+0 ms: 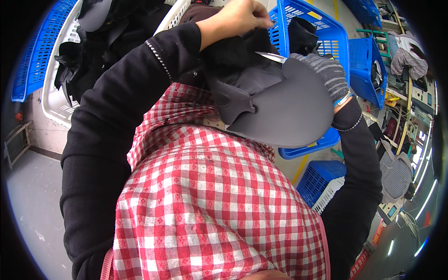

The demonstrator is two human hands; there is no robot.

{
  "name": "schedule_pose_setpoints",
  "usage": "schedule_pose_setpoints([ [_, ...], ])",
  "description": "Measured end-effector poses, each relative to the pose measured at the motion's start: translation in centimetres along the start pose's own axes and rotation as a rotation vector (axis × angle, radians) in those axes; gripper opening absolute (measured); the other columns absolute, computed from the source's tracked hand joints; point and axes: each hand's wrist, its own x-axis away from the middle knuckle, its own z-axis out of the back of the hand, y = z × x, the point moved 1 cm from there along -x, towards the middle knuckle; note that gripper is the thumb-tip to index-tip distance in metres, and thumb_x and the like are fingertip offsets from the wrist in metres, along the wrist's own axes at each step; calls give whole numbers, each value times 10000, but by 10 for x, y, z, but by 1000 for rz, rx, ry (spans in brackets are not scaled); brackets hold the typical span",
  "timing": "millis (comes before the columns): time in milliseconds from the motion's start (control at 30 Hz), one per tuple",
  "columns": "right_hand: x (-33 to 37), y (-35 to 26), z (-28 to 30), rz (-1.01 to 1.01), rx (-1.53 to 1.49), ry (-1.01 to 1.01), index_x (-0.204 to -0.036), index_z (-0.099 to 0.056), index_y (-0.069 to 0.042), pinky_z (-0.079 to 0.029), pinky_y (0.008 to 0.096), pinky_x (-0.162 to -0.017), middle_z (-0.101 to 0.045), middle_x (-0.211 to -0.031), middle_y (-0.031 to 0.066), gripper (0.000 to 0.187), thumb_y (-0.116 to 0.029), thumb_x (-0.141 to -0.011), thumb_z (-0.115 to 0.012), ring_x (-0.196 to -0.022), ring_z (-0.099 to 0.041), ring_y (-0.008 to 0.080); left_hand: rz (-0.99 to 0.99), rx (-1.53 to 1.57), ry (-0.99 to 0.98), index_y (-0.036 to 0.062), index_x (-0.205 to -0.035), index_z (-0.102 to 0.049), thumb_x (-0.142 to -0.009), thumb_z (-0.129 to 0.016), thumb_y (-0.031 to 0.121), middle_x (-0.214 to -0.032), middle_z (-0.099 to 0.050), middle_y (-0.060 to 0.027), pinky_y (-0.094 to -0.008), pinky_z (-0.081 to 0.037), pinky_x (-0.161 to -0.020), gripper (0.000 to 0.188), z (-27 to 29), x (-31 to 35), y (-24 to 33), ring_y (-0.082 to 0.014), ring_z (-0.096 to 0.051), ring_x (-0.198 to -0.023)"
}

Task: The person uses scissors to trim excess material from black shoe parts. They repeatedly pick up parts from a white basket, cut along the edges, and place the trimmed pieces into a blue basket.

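My right hand (328,77), in a grey striped knit glove, is closed at the upper right edge of a smooth dark grey shaped panel (291,109). A pointed metal blade (270,56) sticks out leftward by its fingertips; its handle is hidden. The panel has a notched, curved left end and hangs over my lap. Black soft material (247,67) lies under and beyond it. My bare left hand (239,17) is raised above that black material, its fingers drawn together in a pinch. Whatever they hold, if anything, is too small to tell.
A white basket (51,88) full of black pieces stands at the left. Beyond my right hand is a blue basket (343,35) with black pieces inside, and more blue crates (366,60) stand farther right. Another person (410,58) is at the far right among equipment.
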Motion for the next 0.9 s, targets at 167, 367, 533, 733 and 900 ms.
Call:
schedule_pose_setpoints([
  [167,31,10,-43,-29,-470,346,-1319,-674,-140,-581,385,-831,-738,-1052,132,443,-119,-883,-743,-941,-730,299,-219,-211,-21,51,-1274,-677,-819,-857,252,-1060,-735,-163,-381,-560,-881,529,6,23,-23,-263,-702,-996],
  [367,63,13,-66,-634,-1485,223,-1273,-629,-52,-530,259,-734,-675,-1005,23,301,-159,-996,-681,-823,-629,106,-310,-297,204,23,-1228,-680,-804,-873,229,-1089,-747,-171,-371,-564,-867,510,51,34,7,-271,-720,-990],
  [533,68,3,-6,-423,-1929,857,-1296,-520,-51,-491,260,-662,-627,-979,76,338,-202,-1017,-638,-746,-565,110,-493,-453,562,35,-1084,-672,-837,-810,33,-978,-650,-41,-278,-491,-767,283,101,96,64,-117,-591,-861],
  [733,-6,-112,9,-129,-2338,627,-1240,-618,-22,-550,278,-747,-670,-1018,78,311,-204,-1001,-700,-879,-655,148,-434,-662,410,49,-1354,-631,-641,-880,8,-1024,-609,-125,-365,-577,-746,756,10,167,69,-298,-664,-834],
  [900,-14,-157,-9,-189,-1605,689,-1325,-575,-38,-514,346,-1012,-632,-1237,77,518,-22,-863,-809,-1181,-614,219,-453,-271,238,9,-993,-719,-776,-823,-43,-878,-634,-68,-308,-523,-754,246,11,182,50,-213,-649,-896],
])
